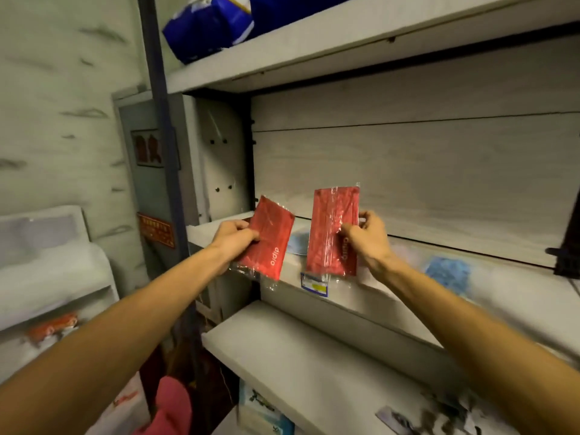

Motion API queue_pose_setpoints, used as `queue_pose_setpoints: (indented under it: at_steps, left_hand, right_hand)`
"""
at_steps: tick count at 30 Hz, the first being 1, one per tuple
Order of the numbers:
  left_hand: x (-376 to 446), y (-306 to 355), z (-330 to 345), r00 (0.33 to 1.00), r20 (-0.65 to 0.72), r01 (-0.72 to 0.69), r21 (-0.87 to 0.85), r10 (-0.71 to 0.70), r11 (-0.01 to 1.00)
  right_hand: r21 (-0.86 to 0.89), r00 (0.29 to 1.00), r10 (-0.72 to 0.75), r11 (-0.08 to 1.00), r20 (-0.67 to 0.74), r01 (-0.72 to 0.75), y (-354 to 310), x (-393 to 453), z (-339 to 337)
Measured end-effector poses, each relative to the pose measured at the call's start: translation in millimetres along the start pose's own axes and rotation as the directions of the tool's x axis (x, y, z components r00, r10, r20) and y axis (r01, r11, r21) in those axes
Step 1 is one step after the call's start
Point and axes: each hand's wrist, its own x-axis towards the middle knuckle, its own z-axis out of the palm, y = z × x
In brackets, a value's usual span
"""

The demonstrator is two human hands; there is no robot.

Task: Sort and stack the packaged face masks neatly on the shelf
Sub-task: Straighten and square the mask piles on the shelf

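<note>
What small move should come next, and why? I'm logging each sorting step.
Probably bring the two packs together: lay the left red mask pack onto the right red mask pack. The left hand and right hand each hold one matching pack, apart, above the shelf, so pairing them starts a stack.

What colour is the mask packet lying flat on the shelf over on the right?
Light blue. The clear-wrapped flat mask packet shows in the head view, resting on the pale wooden shelf.

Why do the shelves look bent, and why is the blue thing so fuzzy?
Head view: the wide-angle lens curves the shelf edges; the blue mask pack is smeared by blur near the frame's side, while the two red mask packs in the left hand and right hand look sharper.
</note>
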Motion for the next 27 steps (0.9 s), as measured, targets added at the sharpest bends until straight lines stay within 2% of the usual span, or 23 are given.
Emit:
queue_pose_setpoints:
  at_steps: [8, 12, 16, 20, 22, 25, 27]
  left_hand:
    - [101.6, -32.8, -22.5, 0.988, -0.138, 0.065, -0.014, -0.066, 0.998]
    - [145.3, -53.4, -24.9, 0.99, -0.11, 0.09, -0.013, -0.091, 0.996]
    - [199.7, -65.3, -28.7, 0.996, -0.07, 0.058, 0.026, -0.056, 0.998]
    - [249.4, -70.1, -28.2, 1.0, 0.014, -0.024, 0.134, 0.022, 0.991]
    - [274.0, -73.9, -24.4, 0.994, 0.1, -0.072, 0.194, 0.053, 0.978]
    - [305.9, -83.1, -12.9, 0.974, 0.21, -0.124, 0.195, 0.082, 0.973]
    - [321.6, -91.7, -4.0, 0.952, 0.268, -0.214, 0.239, 0.147, 0.947]
  right_hand:
    - [0.02, 0.972, 0.209, 0.977, 0.108, -0.212, 15.7, 61.9, 72.8]
    - [0.089, 0.964, 0.257, 0.961, 0.071, -0.263, 31.1, 83.7, 106.4]
    - [0.136, 0.956, 0.285, 0.947, 0.071, -0.293, 35.4, 110.6, 141.9]
    - [0.052, 0.961, 0.267, 0.961, 0.066, -0.27, 33.2, 148.1, 174.6]
    - [-0.06, 0.961, 0.27, 0.962, 0.064, -0.266, 35.5, 166.9, 190.3]
    - [-0.242, 0.96, 0.281, 0.932, 0.018, -0.268, 48.0, 190.4, 208.4]
    - [-0.328, 0.966, 0.258, 0.91, -0.035, -0.255, 60.8, 202.3, 216.0]
